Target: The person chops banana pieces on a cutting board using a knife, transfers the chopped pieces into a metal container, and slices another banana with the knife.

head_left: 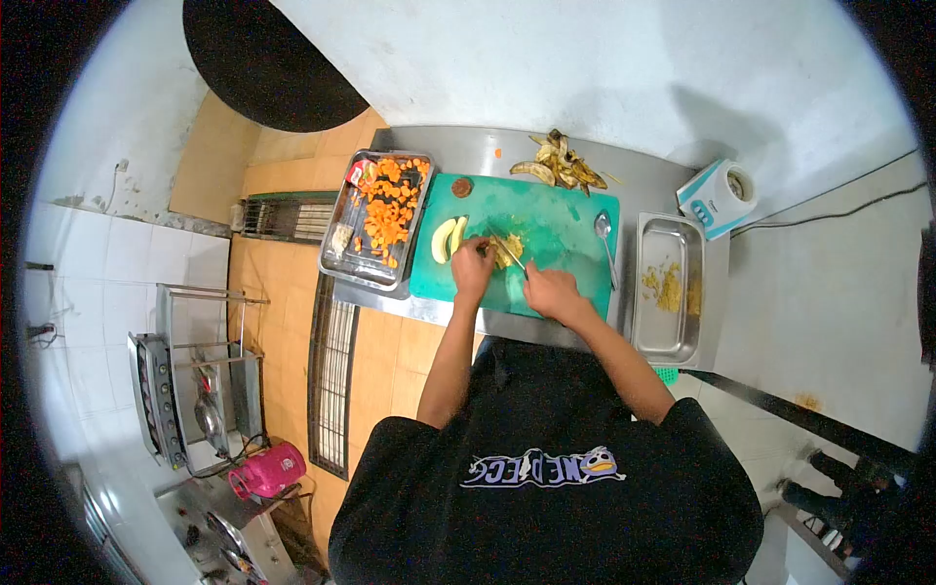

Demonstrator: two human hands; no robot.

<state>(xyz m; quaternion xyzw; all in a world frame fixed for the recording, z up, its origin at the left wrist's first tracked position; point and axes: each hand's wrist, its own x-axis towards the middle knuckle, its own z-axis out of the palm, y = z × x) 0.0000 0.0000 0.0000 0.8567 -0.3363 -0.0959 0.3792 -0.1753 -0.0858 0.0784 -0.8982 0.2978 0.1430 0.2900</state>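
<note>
My right hand (552, 292) is closed around the handle of a knife (512, 255), its blade angled down to the left over chopped yellow pieces (509, 251). These pieces lie on a green cutting board (575, 278). Beside them, my left hand (473, 268) has its fingers pinched together near the blade; what they hold is too small to make out. Just left of that hand lie peeled bananas (444, 241). A metal spoon (604, 239) rests at the board's right side, and a small round brown thing (462, 186) sits near its upper left corner.
Left of the board, a metal tray (329, 263) holds cut orange pieces (388, 219). On the right stands a steel pan (641, 312) with yellow bits (666, 288). Banana peels (558, 164) lie behind the board. A blue-and-white appliance (717, 200) and pink gas cylinder (268, 471) also show.
</note>
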